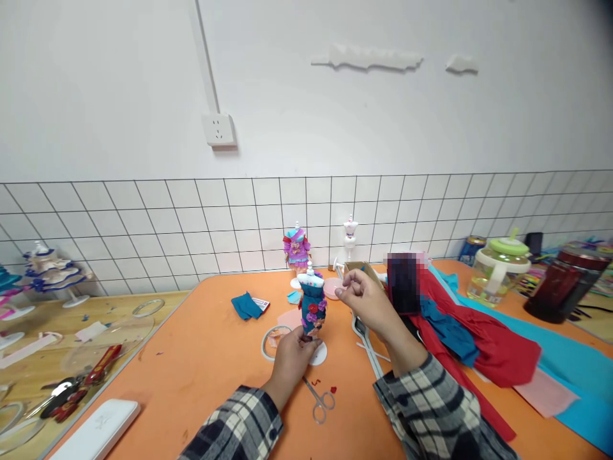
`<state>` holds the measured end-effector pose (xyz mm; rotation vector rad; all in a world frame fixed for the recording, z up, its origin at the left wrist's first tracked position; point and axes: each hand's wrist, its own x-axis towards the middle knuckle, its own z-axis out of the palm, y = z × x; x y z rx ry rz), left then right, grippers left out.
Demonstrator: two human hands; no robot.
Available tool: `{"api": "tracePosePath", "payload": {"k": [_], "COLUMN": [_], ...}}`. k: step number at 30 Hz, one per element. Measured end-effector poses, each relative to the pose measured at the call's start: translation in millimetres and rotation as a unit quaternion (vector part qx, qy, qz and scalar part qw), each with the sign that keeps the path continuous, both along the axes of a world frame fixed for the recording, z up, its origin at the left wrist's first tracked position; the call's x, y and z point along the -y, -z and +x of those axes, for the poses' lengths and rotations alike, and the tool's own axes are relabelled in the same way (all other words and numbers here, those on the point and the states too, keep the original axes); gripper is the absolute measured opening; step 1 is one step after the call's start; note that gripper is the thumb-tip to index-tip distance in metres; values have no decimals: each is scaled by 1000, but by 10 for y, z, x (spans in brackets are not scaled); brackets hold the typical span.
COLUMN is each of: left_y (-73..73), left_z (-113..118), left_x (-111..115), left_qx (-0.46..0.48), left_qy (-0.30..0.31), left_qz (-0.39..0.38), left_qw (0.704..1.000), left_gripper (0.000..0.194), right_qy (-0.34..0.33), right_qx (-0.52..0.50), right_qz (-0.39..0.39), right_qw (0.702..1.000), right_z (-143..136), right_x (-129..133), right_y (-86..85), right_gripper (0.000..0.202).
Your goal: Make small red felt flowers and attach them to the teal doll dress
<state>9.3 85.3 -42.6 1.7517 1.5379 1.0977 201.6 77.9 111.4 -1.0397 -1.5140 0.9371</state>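
Observation:
A small mannequin in a teal dress with red and purple flowers stands upright on a white round base. Low on it, near the stand, my left hand is closed around it. My right hand is raised to the right of the mannequin, apart from it, thumb and fingertips pinched together; whatever they hold, if anything, is too small to make out. Scissors lie in front of the base beside tiny red scraps. Just behind my left hand is a roll of clear tape.
Folded teal cloth lies at left. Red fabric and blue fabric cover the right side. A jug and a dark red tumbler stand there. Behind are a purple-dressed mannequin and a white mannequin.

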Motion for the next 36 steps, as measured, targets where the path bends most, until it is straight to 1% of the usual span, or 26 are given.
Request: {"api": "tracePosePath", "payload": {"k": [2,3,5,6,8,10,11,12,13,15,16,18,21,24,26,27,28,29,30,31,32,33,34,35,36], "left_y": [-22,-36,-67,-83,-113,-138,-147,-155,-160,-168,-173,-193,-248,-299,-307,-304,-298,-292,-287,-286,-287,-291,-297,-304,-310], "left_z": [-6,-8,-9,-7,-1,10,17,27,37,57,63,51,-55,-250,-371,-411,-430,-427,-401,-356,-296,-227,-158,-94,-41], "left_x": [-1,-3,-11,-20,-58,-123,-164,-208,-250,-316,-334,-336,-270,-145,-20,57,140,226,308,379,435,470,486,485,472], "left_qx": [-11,-17,-30,-37,-57,-81,-92,-101,-107,-118,-122,-126,-131,-134,-138,-142,-143,-151,-173,-193,-215,-233,-243,-248,-252], "left_qy": [-10,-15,-25,-30,-42,-58,-66,-69,-68,-60,-52,-40,-39,-71,-101,-90,-46,22,112,178,218,223,213,204,210], "left_qz": [2,2,3,4,9,10,9,9,11,17,21,28,49,66,83,108,134,150,152,152,143,130,119,105,93], "left_qw": [1000,1000,999,999,997,995,994,993,992,991,991,991,989,986,982,980,980,977,967,953,941,938,939,941,940], "left_gripper": [16,15,14,14,17,18,16,15,15,15,15,16,22,22,20,20,20,19,18,18,19,21,23,25,24], "right_qy": [1,2,5,1,-42,-109,-127,-139,-146,-122,-103,-63,-68,-11,-2,-7,-3,17,48,70,82,95,98,109,123], "right_qx": [3,11,57,105,224,323,356,385,408,429,428,409,413,429,425,421,423,435,450,468,483,492,493,491,494], "right_qz": [4,6,7,0,12,75,110,127,129,113,105,100,80,36,0,-18,-39,-56,-69,-86,-106,-126,-141,-149,-159], "right_qw": [1000,1000,998,994,974,937,919,903,892,888,892,905,905,903,905,907,905,898,889,877,865,856,853,851,846], "right_z": [21,17,-11,-32,-73,-102,-107,-104,-92,-33,15,145,397,672,865,970,1082,1203,1332,1466,1602,1735,1858,1964,2047], "right_x": [65,115,249,329,489,609,640,647,631,547,492,399,409,635,845,949,1046,1135,1215,1286,1350,1406,1455,1495,1525], "right_y": [-45,-38,60,152,409,709,852,977,1081,1210,1236,1223,1089,911,828,810,810,828,862,909,964,1021,1077,1125,1164], "right_gripper": [22,21,15,11,6,7,8,10,10,12,15,21,24,20,20,21,21,21,22,22,23,23,25,26,27]}}
